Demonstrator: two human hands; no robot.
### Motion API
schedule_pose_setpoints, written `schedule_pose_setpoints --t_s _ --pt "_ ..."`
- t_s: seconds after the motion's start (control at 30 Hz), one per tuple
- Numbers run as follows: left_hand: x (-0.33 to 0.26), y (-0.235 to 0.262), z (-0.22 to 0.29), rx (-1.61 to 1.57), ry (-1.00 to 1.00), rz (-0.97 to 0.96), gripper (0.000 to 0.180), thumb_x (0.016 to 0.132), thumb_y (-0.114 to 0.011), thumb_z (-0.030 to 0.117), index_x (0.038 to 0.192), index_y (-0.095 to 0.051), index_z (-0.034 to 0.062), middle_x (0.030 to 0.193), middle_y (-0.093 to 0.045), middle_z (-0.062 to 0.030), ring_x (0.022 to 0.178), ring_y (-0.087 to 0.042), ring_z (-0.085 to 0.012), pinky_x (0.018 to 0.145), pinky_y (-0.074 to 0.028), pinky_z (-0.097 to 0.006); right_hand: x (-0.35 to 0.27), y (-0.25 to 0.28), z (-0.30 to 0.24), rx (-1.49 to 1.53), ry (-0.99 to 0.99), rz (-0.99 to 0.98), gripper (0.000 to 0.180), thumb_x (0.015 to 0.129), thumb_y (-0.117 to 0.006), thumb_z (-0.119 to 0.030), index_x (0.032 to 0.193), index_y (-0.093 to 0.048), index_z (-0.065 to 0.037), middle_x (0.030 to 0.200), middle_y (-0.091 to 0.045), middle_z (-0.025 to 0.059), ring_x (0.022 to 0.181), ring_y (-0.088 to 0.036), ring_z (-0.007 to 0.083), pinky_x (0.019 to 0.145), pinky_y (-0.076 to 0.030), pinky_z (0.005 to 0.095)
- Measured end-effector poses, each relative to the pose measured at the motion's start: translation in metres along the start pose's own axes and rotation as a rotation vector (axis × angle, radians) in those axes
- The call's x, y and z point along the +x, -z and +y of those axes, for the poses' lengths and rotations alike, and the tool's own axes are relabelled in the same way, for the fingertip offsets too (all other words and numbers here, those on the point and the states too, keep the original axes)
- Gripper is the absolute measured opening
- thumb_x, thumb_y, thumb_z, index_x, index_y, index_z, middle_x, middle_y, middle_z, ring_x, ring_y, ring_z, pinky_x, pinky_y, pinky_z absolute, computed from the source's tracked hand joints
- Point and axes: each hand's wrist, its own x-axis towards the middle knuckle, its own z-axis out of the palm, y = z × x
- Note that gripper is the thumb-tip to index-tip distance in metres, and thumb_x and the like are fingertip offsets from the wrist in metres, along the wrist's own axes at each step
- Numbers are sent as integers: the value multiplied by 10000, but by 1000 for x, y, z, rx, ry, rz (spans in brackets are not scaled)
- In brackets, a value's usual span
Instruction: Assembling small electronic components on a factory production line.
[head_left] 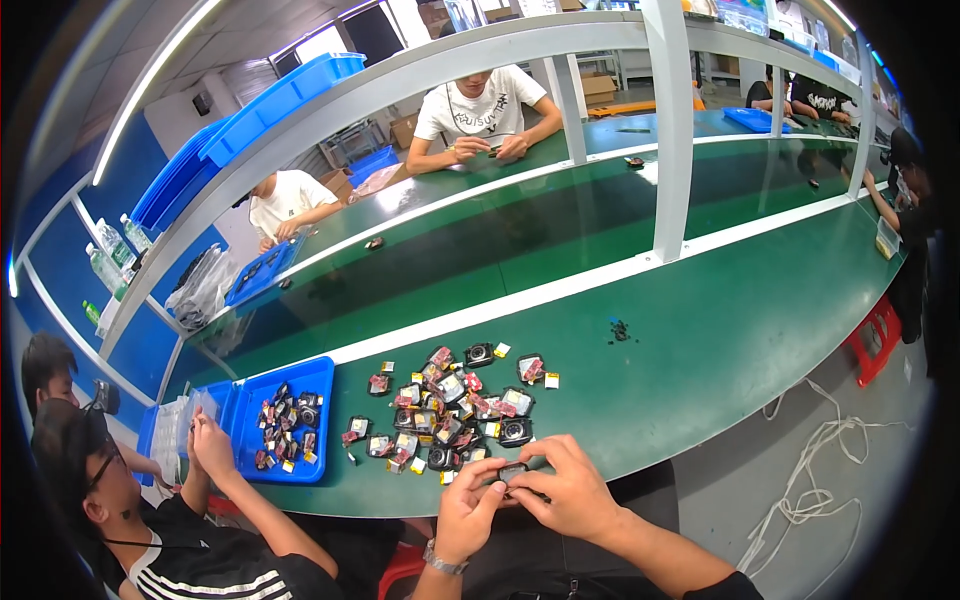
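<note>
Both hands are bunched up together right at the near edge of the green table (720, 340). The left hand (468, 508), the one with the wristwatch (443, 559), has its fingers curled in and is pinching one end of a small black part (513, 471). The right hand (563, 488) comes over from the other side and pinches the same piece, fingertips pressed onto it. So the part sits between the two hands, just over the table edge, mostly hidden by fingers; can't tell much more about its shape.

Right behind the hands there's a loose scatter of small parts (455, 405) on the green top: black roundish housings, silvery bits with red on them, little yellow tags. I'd count roughly two dozen pieces, but they overlap, so no exact number. One tiny dark clump (620, 330) lies on its own further right, well apart from the pile.

To the left of the pile sits one blue tray (322, 378) with more of the same mixed parts in it, maybe a dozen or so. Next to that, a person in a black striped shirt has a hand (212, 445) raised over a clear plastic box (178, 425).

Past the white rail runs a darker conveyor belt (480, 250) with two or three stray black bits on it. Across it, two people in white shirts are working, one of them with a second blue tray (262, 270).
</note>
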Motion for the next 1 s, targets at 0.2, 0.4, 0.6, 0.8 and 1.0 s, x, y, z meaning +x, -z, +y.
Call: schedule_pose_setpoints --t_s 0.2,0.4,0.6,0.8,1.0 --pt "-2 5 -1 -24 -24 -23 301 1010 -534 -30 1310 -520 -45 1313 -627 -194 1151 -665 -236 906 -625 -364 0 -5 -3 6 5 52 163 748 -824 -89 897 -759 -87 1185 -640 68 1111 -585 314 903 -524 400" --pt "-2 9 -2 -90 -27 -56 283 1032 -523 -16 1314 -514 -44 1341 -608 -192 1188 -643 -244 961 -604 -387 -1 -8 -7 113 -71 65 168 792 -784 -83 957 -755 -63 1184 -629 79 1129 -572 308 935 -503 406" --pt "-3 9 -3 -82 -36 -39 267 1041 -517 2 1303 -515 -48 1349 -607 -216 1181 -652 -257 964 -605 -393 -3 -11 -9 228 -206 49 157 820 -780 -79 975 -766 -68 1218 -639 61 1155 -548 290 918 -504 386" --pt "-2 10 -4 -99 -48 -57 262 1044 -523 21 1297 -515 -51 1362 -599 -234 1186 -654 -273 968 -603 -396 -4 -9 -6 328 -275 7 158 846 -775 -104 1003 -787 -86 1260 -643 44 1178 -535 279 923 -500 378" --pt "-3 11 -5 -108 -58 -46 244 1037 -534 6 1274 -539 -48 1362 -606 -242 1186 -656 -272 962 -603 -390 -5 -9 -8 334 -290 -7 167 857 -776 -118 1021 -794 -92 1291 -645 42 1196 -532 276 941 -499 375"
